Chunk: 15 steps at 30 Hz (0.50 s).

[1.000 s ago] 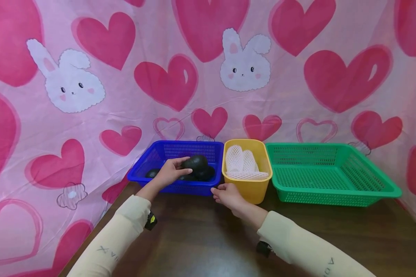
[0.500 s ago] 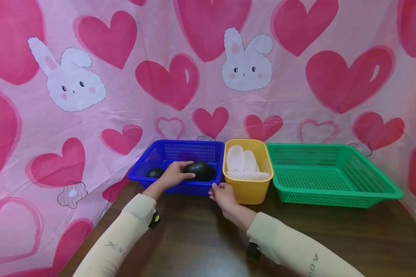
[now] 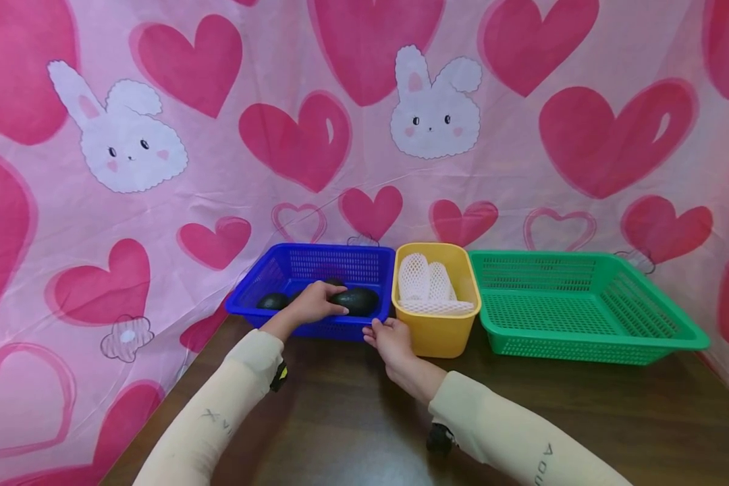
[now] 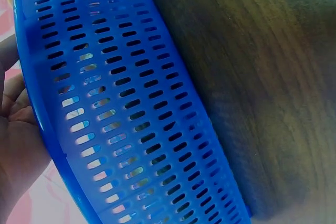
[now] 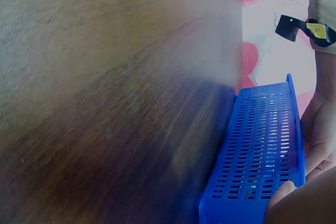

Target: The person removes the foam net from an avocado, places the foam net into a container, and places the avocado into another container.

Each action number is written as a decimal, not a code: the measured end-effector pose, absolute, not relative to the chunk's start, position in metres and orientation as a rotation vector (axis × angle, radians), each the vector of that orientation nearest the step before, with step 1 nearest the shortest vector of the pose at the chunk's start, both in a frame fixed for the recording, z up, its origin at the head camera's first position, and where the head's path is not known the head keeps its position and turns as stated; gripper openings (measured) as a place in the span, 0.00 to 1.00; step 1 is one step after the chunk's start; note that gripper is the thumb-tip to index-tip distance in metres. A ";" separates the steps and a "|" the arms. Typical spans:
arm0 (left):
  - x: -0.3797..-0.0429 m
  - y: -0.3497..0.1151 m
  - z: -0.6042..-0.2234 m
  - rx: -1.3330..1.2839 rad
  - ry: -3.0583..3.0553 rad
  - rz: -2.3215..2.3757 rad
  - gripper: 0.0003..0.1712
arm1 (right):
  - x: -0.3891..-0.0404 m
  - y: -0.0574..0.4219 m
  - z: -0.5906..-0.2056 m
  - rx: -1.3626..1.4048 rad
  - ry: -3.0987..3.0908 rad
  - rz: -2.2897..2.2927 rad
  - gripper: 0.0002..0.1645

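Inside the blue basket (image 3: 267,270) in the head view lie several dark, smooth, egg-shaped fruits that look like avocados. My left hand (image 3: 313,302) reaches over the front rim and holds one avocado (image 3: 357,302) by its left end, thumb and fingers on either side, low at the basket's right. A second avocado (image 3: 273,301) lies at the left; others are partly hidden behind the hand. With loosely curled fingers, my right hand (image 3: 395,343) touches the basket's front right corner. In the left wrist view the basket wall (image 4: 121,93) hides the fruit.
A yellow bin (image 3: 437,337) with white foam net sleeves (image 3: 414,277) stands against the blue basket's right side. Right of it is a green basket (image 3: 583,351). A pink heart-patterned cloth (image 3: 316,61) hangs behind the brown table (image 3: 364,418).
My left hand has lowered the avocado into the right part of the blue basket, moving slightly right. My right hand has shifted a little left, closer to the basket's corner.
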State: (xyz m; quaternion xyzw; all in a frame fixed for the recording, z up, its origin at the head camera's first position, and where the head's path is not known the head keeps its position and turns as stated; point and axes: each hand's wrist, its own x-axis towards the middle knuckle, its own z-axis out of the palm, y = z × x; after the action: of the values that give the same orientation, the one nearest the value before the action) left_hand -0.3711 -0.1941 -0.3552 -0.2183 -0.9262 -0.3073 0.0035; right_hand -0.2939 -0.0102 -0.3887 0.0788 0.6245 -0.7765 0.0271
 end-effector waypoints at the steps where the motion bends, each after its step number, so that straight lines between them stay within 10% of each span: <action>1: -0.373 -0.193 -0.355 -0.687 -2.911 -0.961 0.30 | -0.294 -0.010 -0.388 0.252 1.926 -2.396 0.13; 15: -0.391 -0.183 -0.358 -0.785 -3.033 -0.878 0.23 | -0.295 -0.010 -0.392 0.221 1.918 -2.451 0.08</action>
State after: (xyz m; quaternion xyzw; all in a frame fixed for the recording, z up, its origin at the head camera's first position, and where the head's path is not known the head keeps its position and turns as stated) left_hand -0.3905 -0.1832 -0.3575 -0.2409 -0.9307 -0.2694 -0.0558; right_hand -0.2945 -0.0104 -0.3921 0.0708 0.6146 -0.7856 0.0107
